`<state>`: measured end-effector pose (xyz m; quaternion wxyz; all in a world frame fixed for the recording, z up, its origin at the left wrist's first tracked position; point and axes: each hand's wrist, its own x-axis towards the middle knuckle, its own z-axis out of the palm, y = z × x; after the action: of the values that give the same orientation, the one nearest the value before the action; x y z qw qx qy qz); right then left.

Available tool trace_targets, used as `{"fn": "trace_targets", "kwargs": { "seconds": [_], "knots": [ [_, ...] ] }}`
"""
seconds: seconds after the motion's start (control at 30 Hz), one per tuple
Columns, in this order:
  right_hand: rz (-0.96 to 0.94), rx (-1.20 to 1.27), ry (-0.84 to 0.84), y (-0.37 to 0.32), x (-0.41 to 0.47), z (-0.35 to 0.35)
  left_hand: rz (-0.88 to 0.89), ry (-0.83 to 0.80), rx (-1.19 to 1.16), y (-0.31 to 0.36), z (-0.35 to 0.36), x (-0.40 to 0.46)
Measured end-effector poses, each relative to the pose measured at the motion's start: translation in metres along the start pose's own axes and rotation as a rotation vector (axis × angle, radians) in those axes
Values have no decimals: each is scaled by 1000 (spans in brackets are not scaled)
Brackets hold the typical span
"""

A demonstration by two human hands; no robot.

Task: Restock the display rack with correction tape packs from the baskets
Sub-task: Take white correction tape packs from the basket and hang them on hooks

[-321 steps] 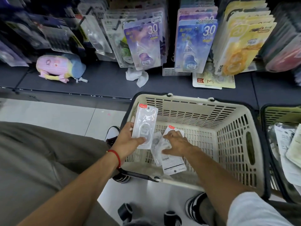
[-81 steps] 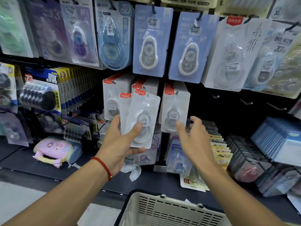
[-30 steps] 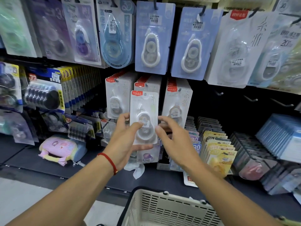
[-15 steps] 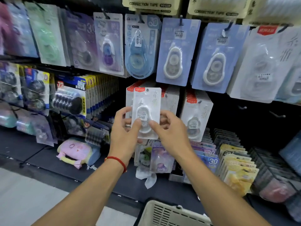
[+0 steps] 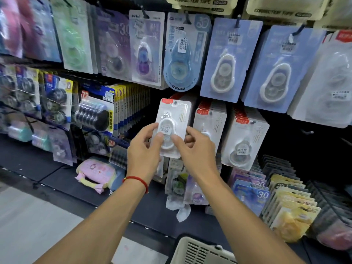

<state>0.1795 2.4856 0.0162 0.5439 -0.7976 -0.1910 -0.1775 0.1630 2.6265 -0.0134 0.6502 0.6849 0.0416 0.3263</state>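
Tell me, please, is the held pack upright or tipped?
Upright: the pack, red label on top, is pinched between left hand and right hand.

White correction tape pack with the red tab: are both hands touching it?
Touching. The head view shows left hand and right hand pinching the pack.

Two bare forearms, no sleeves visible. Left hand (image 5: 143,149) and right hand (image 5: 192,151) bare, no gloves, rings or watch seen. Thin red cord bracelet (image 5: 137,180) around left wrist, single strand, slightly loose, small knot or bead hard to tell. Fingernails short, unpainted. Right wrist unadorned.
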Motion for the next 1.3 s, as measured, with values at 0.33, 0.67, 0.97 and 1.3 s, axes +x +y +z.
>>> {"fn": "trace_targets", "kwargs": {
  "seconds": [0.33,0.67,0.97,1.3],
  "knots": [
    [-146,-689,120,25,-36,-49,301,55,530,-5,14,-3],
    [-45,-1059,-232,53,-66,-124,257,-197,727,1,26,-17],
    [345,-1055,-428,94,-194,-214,294,-644,942,28,53,-107],
    [1042,-1028,-384,196,-308,-254,-220,-916,1261,-120,6,-249]
  ]
}}
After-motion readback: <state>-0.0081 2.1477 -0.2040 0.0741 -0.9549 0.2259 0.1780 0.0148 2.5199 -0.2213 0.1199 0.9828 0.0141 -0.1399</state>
